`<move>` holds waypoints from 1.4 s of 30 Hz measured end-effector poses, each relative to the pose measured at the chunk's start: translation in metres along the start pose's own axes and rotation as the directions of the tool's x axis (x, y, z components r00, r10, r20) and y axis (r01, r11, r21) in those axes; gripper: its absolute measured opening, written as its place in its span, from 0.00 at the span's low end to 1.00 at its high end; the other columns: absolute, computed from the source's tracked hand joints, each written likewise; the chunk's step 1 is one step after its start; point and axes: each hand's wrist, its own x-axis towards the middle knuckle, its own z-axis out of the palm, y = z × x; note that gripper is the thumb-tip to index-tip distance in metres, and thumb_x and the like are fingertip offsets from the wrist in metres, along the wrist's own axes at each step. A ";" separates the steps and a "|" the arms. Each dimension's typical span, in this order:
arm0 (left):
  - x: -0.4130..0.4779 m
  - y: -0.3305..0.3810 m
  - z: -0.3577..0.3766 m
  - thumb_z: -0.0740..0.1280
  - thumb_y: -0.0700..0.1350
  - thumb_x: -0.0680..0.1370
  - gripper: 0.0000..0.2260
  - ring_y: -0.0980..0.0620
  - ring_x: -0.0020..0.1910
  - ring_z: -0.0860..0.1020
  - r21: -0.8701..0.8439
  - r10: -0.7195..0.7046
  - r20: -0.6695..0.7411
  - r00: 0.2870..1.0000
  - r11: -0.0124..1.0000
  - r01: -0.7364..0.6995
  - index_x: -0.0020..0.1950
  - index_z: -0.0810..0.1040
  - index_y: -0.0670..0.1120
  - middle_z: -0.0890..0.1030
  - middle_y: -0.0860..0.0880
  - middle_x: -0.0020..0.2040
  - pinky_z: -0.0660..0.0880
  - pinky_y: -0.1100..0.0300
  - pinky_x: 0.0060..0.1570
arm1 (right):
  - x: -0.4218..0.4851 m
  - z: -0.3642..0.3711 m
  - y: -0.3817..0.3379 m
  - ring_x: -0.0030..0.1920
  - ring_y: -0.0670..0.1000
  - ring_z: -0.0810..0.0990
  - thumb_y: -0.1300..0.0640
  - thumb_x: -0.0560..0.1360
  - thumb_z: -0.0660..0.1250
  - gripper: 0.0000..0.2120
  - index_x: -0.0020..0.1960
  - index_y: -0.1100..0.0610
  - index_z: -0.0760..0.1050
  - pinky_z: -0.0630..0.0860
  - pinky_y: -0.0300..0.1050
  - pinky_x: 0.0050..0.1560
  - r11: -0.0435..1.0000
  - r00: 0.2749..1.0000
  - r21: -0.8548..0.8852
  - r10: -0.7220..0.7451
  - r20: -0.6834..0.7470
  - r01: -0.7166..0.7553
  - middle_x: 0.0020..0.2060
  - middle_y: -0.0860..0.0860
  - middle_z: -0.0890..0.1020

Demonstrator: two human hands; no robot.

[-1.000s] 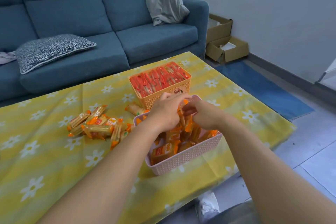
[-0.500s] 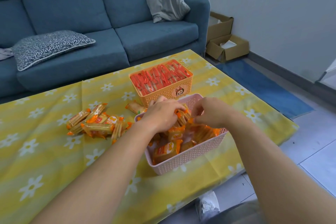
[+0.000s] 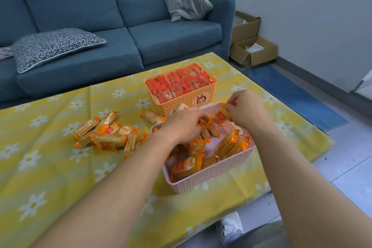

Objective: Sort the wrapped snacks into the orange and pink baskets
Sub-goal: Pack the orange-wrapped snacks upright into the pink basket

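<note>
Right hand [image 3: 247, 110] pinches a wrapped snack [image 3: 221, 116] by one end over the pink basket [image 3: 209, 175]. Left hand [image 3: 181, 127] curls among packets inside, grip unclear. Loose pile [image 3: 106, 133] lies at nine o'clock, orange basket [image 3: 181, 104] at twelve. Packets are probably light, slippery and brittle; grasp mid-body.

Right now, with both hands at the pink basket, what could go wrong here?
1. The right hand pinches a snack over the pink basket's far rim; if it slips, it might land on the cloth instead of inside.
2. The orange basket looks packed to its rim, so anything added there may slide off.
</note>
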 end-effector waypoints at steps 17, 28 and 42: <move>0.002 -0.003 0.006 0.63 0.47 0.78 0.15 0.46 0.64 0.65 -0.038 0.035 -0.086 0.996 0.999 -0.039 0.62 0.77 0.61 0.74 0.57 0.66 0.65 0.45 0.65 | -0.001 -0.006 -0.012 0.50 0.54 0.78 0.67 0.73 0.72 0.12 0.54 0.55 0.82 0.79 0.48 0.51 0.928 0.967 -0.274 -0.240 0.086 0.255 0.53 0.52 0.75; -0.026 -0.002 0.002 0.70 0.58 0.72 0.08 0.51 0.52 0.74 0.030 0.119 -0.203 0.972 0.993 -0.115 0.44 0.75 0.57 0.75 0.57 0.45 0.66 0.57 0.45 | 0.003 0.026 0.002 0.48 0.57 0.78 0.70 0.72 0.60 0.16 0.52 0.52 0.70 0.79 0.53 0.45 0.971 0.956 -0.109 -0.182 0.230 0.211 0.52 0.56 0.80; -0.025 0.000 -0.021 0.69 0.48 0.76 0.04 0.55 0.41 0.79 -0.279 -0.049 -0.291 0.955 0.960 -0.036 0.41 0.77 0.54 0.81 0.56 0.41 0.75 0.55 0.42 | -0.011 -0.007 -0.014 0.45 0.50 0.82 0.66 0.76 0.61 0.16 0.56 0.53 0.82 0.77 0.44 0.41 0.914 0.909 0.379 -0.275 0.315 0.145 0.48 0.48 0.85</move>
